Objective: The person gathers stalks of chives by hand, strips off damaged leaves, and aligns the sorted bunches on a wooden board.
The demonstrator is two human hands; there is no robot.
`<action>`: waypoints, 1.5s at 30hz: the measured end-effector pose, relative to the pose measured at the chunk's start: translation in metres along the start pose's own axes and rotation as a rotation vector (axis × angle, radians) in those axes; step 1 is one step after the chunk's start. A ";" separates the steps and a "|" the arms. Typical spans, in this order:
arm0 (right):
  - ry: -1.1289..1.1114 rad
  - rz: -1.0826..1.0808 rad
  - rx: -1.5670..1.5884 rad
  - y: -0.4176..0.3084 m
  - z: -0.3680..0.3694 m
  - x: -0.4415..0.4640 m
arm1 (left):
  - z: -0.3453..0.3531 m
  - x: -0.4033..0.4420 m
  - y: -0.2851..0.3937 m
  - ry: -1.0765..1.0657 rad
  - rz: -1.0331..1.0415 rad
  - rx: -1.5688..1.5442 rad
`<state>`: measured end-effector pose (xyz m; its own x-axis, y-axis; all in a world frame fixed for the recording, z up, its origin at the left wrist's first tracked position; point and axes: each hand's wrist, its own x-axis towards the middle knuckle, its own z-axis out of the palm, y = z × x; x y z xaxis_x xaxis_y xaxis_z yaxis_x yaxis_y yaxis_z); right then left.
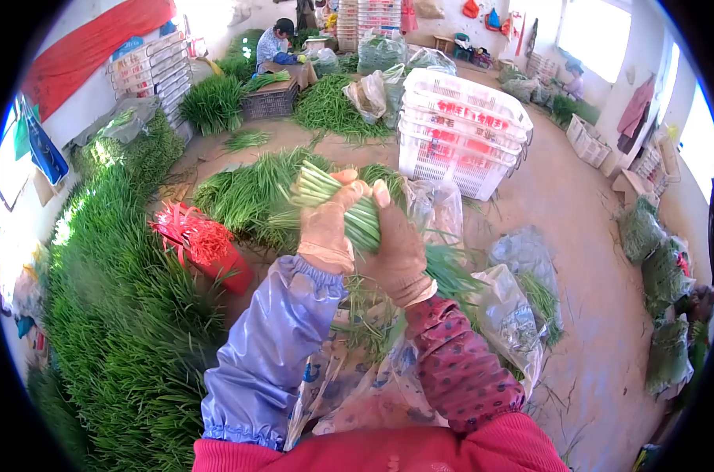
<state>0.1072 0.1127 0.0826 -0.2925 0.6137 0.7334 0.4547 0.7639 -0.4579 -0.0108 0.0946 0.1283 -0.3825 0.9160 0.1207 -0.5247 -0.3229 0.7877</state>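
Note:
My left hand [328, 224], in a tan glove, is closed round a bundle of green stalks [360, 219] in front of me. The pale cut ends point up and to the left, and the leafy part trails down to the right. My right hand [398, 248], also gloved, wraps the same bundle from the right, its thumb raised near the left fingers. Beyond the hands, a loose pile of green stalks [250, 197] lies on the floor. A red container [235, 271] with red ties on it stands left of my hands.
A long heap of greens [129, 315] fills the left side. Stacked white crates [459, 134] stand ahead to the right. Plastic bags [510, 311] lie right of my arms. A co-worker [275, 47] sits at the back left beside a dark crate [270, 102].

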 end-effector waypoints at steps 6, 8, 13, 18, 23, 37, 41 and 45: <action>-0.609 0.299 -0.223 -0.007 -0.023 -0.007 | -0.065 0.034 -0.023 0.002 0.061 -0.195; -0.648 0.269 -0.184 -0.001 -0.029 -0.021 | -0.126 0.054 -0.013 -0.056 0.256 -0.268; -0.563 0.546 0.318 0.009 -0.035 -0.036 | -0.146 0.025 0.007 0.121 -0.079 -0.134; -0.572 0.549 0.803 -0.004 -0.014 -0.047 | -0.135 -0.021 -0.016 -0.624 -0.291 -0.041; -0.738 0.773 0.910 -0.006 -0.013 -0.052 | -0.128 -0.024 -0.018 -0.576 -0.329 -0.138; -1.321 0.605 0.150 -0.017 -0.012 -0.042 | -0.102 -0.047 -0.063 -0.204 -0.292 -0.049; -1.007 0.398 -0.088 0.003 -0.053 -0.014 | -0.105 -0.052 -0.058 -0.039 -0.344 0.000; -0.348 0.167 0.079 -0.010 -0.039 0.011 | -0.120 -0.046 -0.082 -0.364 0.012 0.567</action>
<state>0.1325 0.1041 0.1153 -0.4941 0.7516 0.4371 0.4582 0.6523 -0.6038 -0.0413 0.0508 -0.0143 -0.0528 0.9670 0.2492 -0.0034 -0.2498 0.9683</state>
